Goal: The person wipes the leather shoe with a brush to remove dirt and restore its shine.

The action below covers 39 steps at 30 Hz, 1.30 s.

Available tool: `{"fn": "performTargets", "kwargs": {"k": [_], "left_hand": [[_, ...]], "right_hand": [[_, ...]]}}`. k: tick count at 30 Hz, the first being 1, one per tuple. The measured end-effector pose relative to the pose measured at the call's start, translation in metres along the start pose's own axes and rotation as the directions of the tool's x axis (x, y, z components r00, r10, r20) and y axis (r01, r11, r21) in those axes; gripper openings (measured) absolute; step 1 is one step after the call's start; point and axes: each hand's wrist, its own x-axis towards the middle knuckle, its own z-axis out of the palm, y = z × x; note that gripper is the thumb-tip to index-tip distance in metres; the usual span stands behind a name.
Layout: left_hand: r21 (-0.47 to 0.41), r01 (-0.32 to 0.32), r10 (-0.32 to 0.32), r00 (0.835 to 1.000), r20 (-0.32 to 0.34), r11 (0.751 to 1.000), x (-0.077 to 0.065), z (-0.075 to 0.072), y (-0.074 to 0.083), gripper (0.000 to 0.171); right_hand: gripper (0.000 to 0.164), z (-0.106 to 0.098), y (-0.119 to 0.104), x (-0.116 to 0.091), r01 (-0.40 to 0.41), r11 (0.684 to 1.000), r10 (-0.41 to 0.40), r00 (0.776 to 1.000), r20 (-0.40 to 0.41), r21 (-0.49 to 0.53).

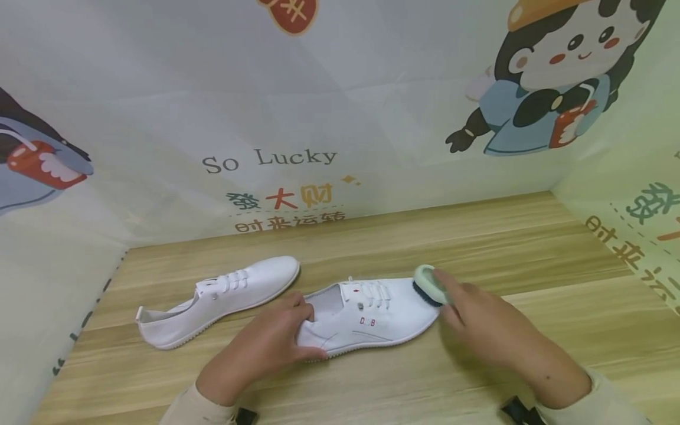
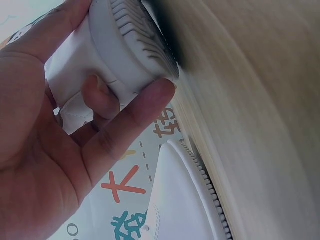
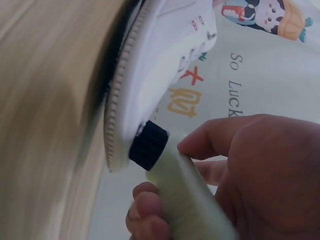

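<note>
A white lace-up shoe (image 1: 340, 330) with small red letters on its side lies on the wooden table, toe to the right. My left hand (image 1: 276, 333) grips its heel, thumb on the near side and fingers at the collar; the left wrist view shows the ridged sole edge at the heel (image 2: 117, 47). In my right hand (image 1: 483, 321) is a pale green brush (image 1: 428, 280), held by its body. Its dark bristles (image 3: 149, 145) press against the shoe's toe in the right wrist view.
A second white shoe (image 1: 228, 301) sits on the table (image 1: 510, 236) to the left, behind my left hand. Pale printed sheets (image 1: 372, 118) with cartoon figures and lettering stand as walls at the back and both sides.
</note>
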Motion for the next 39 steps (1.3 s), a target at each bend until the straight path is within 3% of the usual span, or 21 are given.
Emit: {"fn": "performTargets", "kwargs": {"k": [8, 14, 17, 28, 35, 39], "left_hand": [[0.012, 0.003, -0.003, 1.000, 0.000, 1.000, 0.000, 0.000, 0.000, 0.048], [0.016, -0.001, 0.001, 1.000, 0.000, 1.000, 0.000, 0.000, 0.000, 0.048], [0.013, 0.000, 0.000, 1.000, 0.000, 1.000, 0.000, 0.001, 0.000, 0.048], [0.035, -0.012, 0.012, 1.000, -0.003, 0.999, 0.000, -0.002, 0.003, 0.046], [0.047, -0.043, 0.042, 0.999, 0.029, 0.998, -0.006, -0.006, 0.012, 0.039], [0.079, -0.022, 0.020, 0.999, 0.029, 0.997, -0.008, -0.008, 0.017, 0.040]], "right_hand": [[0.051, -0.012, 0.002, -0.002, -0.010, 0.999, 0.006, 0.995, 0.097, 0.040], [0.049, -0.004, -0.002, -0.004, 0.095, 0.994, -0.097, 0.995, 0.038, 0.054], [0.051, 0.001, -0.003, -0.004, 0.111, 0.993, -0.111, 0.994, 0.000, 0.036], [0.057, 0.004, -0.001, 0.000, 0.027, 0.999, -0.028, 0.999, -0.032, -0.033], [0.058, 0.004, 0.001, 0.000, 0.058, 0.998, -0.059, 0.997, -0.052, -0.026], [0.057, 0.004, 0.001, 0.000, 0.064, 0.997, -0.066, 0.996, -0.055, -0.033]]}}
